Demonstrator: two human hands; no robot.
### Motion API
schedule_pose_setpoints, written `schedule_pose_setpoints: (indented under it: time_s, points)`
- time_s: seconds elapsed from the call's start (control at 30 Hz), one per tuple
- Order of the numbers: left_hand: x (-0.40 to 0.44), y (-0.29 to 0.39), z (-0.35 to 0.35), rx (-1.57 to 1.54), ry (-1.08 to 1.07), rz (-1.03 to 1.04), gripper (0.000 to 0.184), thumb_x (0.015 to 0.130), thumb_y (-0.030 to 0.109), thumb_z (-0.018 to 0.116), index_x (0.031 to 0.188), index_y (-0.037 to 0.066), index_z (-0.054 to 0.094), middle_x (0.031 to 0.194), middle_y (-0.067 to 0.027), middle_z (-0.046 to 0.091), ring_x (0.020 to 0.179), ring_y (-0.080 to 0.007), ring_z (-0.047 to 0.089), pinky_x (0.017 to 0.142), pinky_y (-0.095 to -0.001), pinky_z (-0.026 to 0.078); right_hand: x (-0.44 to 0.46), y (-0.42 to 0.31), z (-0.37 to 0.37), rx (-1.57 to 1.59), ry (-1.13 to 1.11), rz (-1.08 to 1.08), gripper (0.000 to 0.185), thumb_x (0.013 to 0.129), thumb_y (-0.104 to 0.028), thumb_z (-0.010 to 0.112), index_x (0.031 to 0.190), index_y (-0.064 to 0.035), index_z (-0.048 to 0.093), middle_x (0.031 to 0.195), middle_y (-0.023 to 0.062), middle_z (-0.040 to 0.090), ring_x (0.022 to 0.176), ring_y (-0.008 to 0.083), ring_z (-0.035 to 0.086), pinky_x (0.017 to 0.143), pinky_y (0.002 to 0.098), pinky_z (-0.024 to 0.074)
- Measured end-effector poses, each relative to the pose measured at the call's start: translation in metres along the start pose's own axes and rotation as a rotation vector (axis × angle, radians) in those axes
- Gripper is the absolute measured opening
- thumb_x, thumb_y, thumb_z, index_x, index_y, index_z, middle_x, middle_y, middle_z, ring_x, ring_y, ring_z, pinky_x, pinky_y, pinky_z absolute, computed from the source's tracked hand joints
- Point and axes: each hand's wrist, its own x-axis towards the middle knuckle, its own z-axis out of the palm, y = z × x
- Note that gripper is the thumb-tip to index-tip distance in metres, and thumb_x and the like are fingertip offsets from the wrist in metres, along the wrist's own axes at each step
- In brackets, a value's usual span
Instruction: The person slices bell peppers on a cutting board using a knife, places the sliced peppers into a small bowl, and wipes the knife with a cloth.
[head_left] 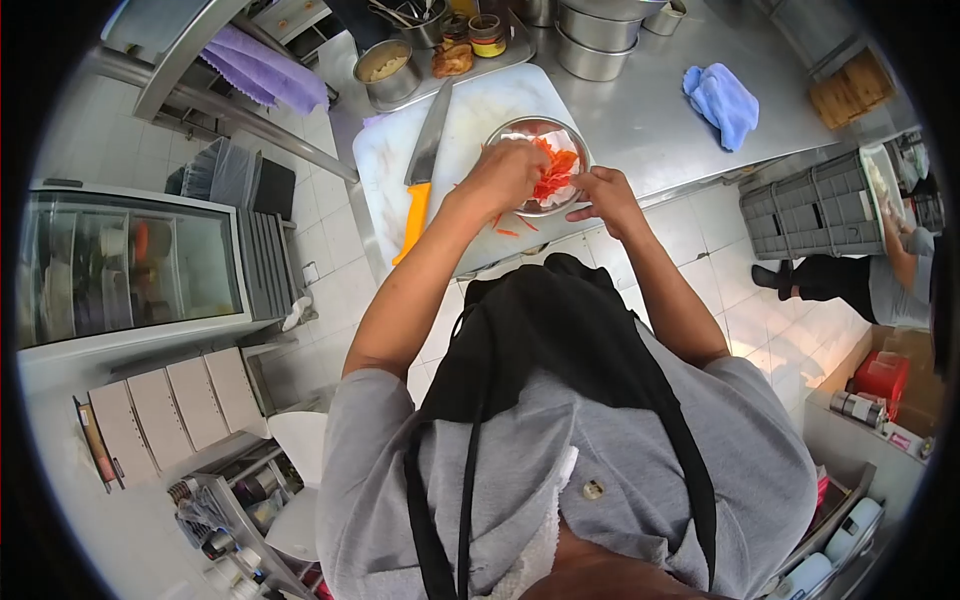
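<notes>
A round metal bowl holding orange-red vegetable strips and something white sits on the right part of a white cutting board. Over the bowl's left side, my left hand has its fingers bent down and closed among the strips; their tips are partly hidden. My right hand grips the bowl at its right rim between thumb and fingers. A few loose strips lie on the board below the bowl. To the left rests a large knife with a yellow-orange handle, its blade pointing away from me.
Behind the board, a metal tray carries a small pot and jars. Stacked metal pots and a blue cloth are on the steel counter. At right, another person is beside a grey crate.
</notes>
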Motion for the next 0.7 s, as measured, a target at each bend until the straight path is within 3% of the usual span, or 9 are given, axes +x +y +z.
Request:
schedule_pose_setpoints:
  time_s: [0.03,0.13,0.2,0.23,0.33,0.37,0.47,0.57,0.7]
  points:
    - [-0.001,-0.004,0.003,-0.088,0.136,0.137,0.019,0.094,0.010,0.065,0.109,0.002,0.072,0.110,-0.0135,0.072,0.089,-0.0231,0.069,0.082,-0.0312,0.054,-0.004,-0.001,-0.003,0.000,0.003,-0.011,0.026,0.090,-0.013,0.064,0.101,0.0107,0.063,0.094,0.0152,0.065,0.080,0.0241,0.068,0.060,0.0387,0.0661]
    - [-0.005,-0.003,-0.019,-0.451,0.423,-0.227,0.019,0.095,0.013,0.066,0.111,0.003,0.072,0.104,-0.0082,0.073,0.089,-0.0176,0.068,0.083,-0.0296,0.054,-0.014,-0.009,-0.030,0.064,0.074,-0.066,0.026,0.090,-0.014,0.064,0.101,0.0102,0.063,0.094,0.0160,0.067,0.079,0.0243,0.069,0.061,0.0387,0.0664]
    - [-0.006,-0.041,-0.025,-0.637,0.386,-0.341,0.020,0.097,0.016,0.066,0.113,0.003,0.072,0.099,-0.0038,0.073,0.089,-0.0121,0.065,0.082,-0.0276,0.053,-0.008,0.000,-0.065,0.037,0.086,-0.060,0.025,0.091,-0.014,0.064,0.101,0.0089,0.064,0.093,0.0174,0.069,0.081,0.0241,0.071,0.063,0.0384,0.0666]
    - [-0.008,-0.044,-0.027,-0.504,0.367,-0.396,0.019,0.098,0.014,0.066,0.114,0.004,0.072,0.099,-0.0017,0.072,0.088,-0.0095,0.064,0.081,-0.0262,0.053,-0.014,-0.003,-0.067,0.016,0.117,-0.067,0.026,0.091,-0.014,0.063,0.101,0.0093,0.065,0.093,0.0166,0.069,0.080,0.0237,0.070,0.063,0.0384,0.0667]
    - [-0.001,-0.027,-0.008,-0.486,0.458,-0.260,0.019,0.097,0.012,0.066,0.113,0.004,0.072,0.101,-0.0027,0.072,0.088,-0.0100,0.065,0.082,-0.0266,0.053,-0.024,-0.011,-0.068,0.009,0.200,-0.076,0.027,0.091,-0.013,0.061,0.103,0.0104,0.065,0.093,0.0150,0.069,0.081,0.0228,0.070,0.064,0.0375,0.0662]
    - [0.003,-0.014,0.001,-0.493,0.481,-0.116,0.020,0.096,0.011,0.066,0.113,0.004,0.072,0.104,-0.0063,0.072,0.090,-0.0140,0.066,0.084,-0.0276,0.053,-0.025,-0.011,-0.064,0.024,0.152,-0.077,0.028,0.091,-0.013,0.061,0.105,0.0112,0.065,0.095,0.0152,0.069,0.082,0.0224,0.070,0.064,0.0368,0.0656]
    - [0.021,0.022,0.016,-0.397,0.255,0.034,0.023,0.091,0.010,0.068,0.113,0.004,0.071,0.108,-0.0124,0.070,0.099,-0.0232,0.067,0.089,-0.0336,0.053,-0.021,-0.007,-0.041,-0.030,0.093,-0.033,0.027,0.092,-0.013,0.061,0.105,0.0104,0.066,0.095,0.0140,0.068,0.081,0.0210,0.068,0.063,0.0356,0.0652]
    - [0.036,0.019,0.051,-0.090,0.181,0.080,0.026,0.087,0.011,0.069,0.112,0.005,0.071,0.110,-0.0151,0.066,0.108,-0.0316,0.062,0.095,-0.0403,0.050,-0.018,0.001,-0.026,-0.029,0.046,0.006,0.023,0.093,-0.014,0.063,0.100,0.0080,0.067,0.091,0.0110,0.065,0.081,0.0194,0.066,0.061,0.0348,0.0654]
    - [0.040,0.022,0.063,0.034,0.110,0.002,0.021,0.085,0.015,0.071,0.105,0.007,0.072,0.106,-0.0128,0.063,0.108,-0.0340,0.058,0.095,-0.0431,0.046,-0.015,0.008,-0.024,-0.053,0.026,0.016,0.022,0.093,-0.016,0.065,0.096,0.0053,0.068,0.090,0.0091,0.063,0.082,0.0173,0.063,0.060,0.0326,0.0650]
